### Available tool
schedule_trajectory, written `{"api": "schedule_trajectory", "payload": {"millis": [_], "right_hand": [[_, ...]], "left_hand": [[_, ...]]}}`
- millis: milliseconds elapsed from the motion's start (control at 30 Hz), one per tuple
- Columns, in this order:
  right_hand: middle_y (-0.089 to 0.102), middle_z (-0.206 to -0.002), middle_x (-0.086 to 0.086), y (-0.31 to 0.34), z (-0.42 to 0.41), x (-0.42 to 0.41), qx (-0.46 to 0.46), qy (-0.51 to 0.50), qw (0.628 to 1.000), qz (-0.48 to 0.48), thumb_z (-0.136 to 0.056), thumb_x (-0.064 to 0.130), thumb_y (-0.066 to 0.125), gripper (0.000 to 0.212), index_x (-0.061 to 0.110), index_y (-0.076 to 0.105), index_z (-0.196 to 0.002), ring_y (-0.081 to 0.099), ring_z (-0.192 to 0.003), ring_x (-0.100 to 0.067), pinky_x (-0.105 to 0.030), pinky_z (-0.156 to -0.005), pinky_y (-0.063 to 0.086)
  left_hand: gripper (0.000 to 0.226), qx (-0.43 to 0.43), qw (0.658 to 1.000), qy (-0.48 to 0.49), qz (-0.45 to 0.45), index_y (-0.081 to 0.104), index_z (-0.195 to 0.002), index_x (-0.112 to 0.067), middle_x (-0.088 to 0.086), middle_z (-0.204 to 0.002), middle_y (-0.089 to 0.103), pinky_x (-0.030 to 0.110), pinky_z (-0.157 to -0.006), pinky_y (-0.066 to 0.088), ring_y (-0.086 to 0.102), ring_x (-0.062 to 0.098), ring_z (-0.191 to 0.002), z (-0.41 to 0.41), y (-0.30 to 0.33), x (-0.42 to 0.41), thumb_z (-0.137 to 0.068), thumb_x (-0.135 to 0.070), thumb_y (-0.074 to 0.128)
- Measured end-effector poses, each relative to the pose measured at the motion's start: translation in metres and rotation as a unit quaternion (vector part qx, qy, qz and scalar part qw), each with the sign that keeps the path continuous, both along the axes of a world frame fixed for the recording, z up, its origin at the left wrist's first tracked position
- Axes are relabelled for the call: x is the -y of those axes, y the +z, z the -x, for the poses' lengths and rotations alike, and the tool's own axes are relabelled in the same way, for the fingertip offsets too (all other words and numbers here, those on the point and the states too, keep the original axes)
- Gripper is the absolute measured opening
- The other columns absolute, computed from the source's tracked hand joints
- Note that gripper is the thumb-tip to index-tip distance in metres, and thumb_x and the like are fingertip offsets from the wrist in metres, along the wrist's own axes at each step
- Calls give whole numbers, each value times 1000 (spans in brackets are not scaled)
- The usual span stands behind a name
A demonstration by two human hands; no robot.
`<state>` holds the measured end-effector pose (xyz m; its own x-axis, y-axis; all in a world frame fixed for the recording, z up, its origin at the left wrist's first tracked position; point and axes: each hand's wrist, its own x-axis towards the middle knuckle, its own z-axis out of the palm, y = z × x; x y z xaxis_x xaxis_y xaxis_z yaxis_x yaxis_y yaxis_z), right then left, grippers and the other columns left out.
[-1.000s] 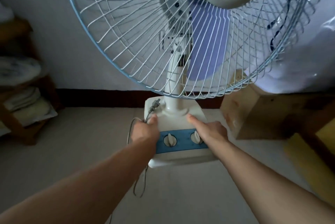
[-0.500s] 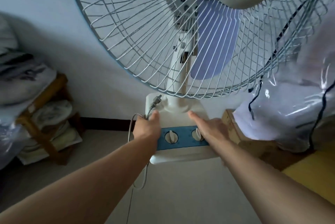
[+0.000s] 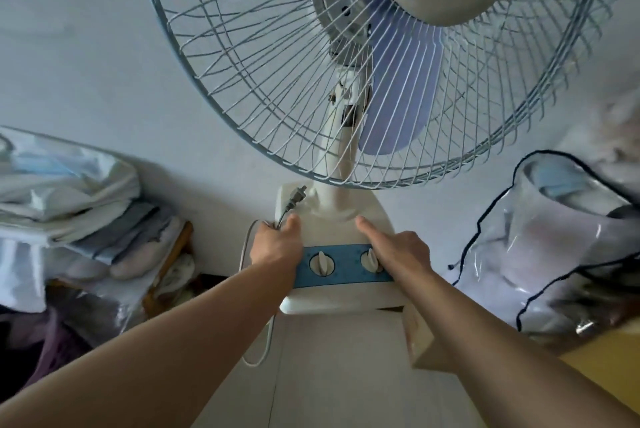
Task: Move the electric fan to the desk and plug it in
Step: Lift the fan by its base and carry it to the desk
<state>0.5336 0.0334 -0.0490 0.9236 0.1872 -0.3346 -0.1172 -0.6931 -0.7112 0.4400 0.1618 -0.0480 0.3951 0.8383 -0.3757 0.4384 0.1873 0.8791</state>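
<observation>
The electric fan (image 3: 346, 81) is held up in front of the person, well clear of the pale floor (image 3: 346, 375). Its long axis runs upright from the white plastic base (image 3: 332, 303) through the slim neck to the round wire cage, and the cage front — with its grey hub cap and red lettering — faces the camera, tilted a little over it. Lilac blades show behind the thin metal spokes.

The left hand (image 3: 275, 247) is clamped on the base's left edge, thumb on top, with the grey cord (image 3: 258, 348) pinched under it; the flat-pinned plug (image 3: 294, 201) lies on the base's top, and the cord's slack hangs in a loop below. The right hand (image 3: 398, 251) grips the right edge, thumb laid across the top, just beside two white knobs on a blue panel (image 3: 341, 266).

Compared with half a second ago, the fan sits higher against the wall, and the folded cloth pile (image 3: 69, 199) on the wooden shelf at left looms larger. A clear, dark-trimmed plastic bag (image 3: 554, 254) sits at right.
</observation>
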Motion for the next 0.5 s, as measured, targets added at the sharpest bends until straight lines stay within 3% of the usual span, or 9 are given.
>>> {"api": "schedule_trajectory", "payload": {"millis": [200, 333, 500], "right_hand": [[59, -126, -13, 77, 34, -10, 9, 20, 1000, -21, -71, 75, 55, 90, 2, 54, -124, 57, -112, -30, -32, -79, 44], [59, -126, -13, 112, 54, -12, 8, 30, 999, -32, -70, 75, 56, 92, 2, 54, -125, 58, -111, -30, -33, -80, 46], [59, -126, -13, 144, 74, -5, 12, 69, 997, -44, -70, 74, 57, 92, 2, 53, -126, 58, -109, -29, -32, -76, 45]], "left_hand": [[47, 4, 1000, 3, -11, 53, -121, -6, 17, -120, 60, 37, -98, 46, 57, 34, -111, 36, 82, -10, -92, -43, 48], [49, 11, 999, 14, -27, 50, -126, -6, 16, -124, 57, 31, -88, 41, 52, 29, -102, 60, 123, -8, -94, -42, 47], [49, 26, 998, 54, -32, 51, -124, -4, 19, -123, 58, 38, -100, 45, 55, 35, -114, 90, 150, 5, -92, -41, 49]]}}
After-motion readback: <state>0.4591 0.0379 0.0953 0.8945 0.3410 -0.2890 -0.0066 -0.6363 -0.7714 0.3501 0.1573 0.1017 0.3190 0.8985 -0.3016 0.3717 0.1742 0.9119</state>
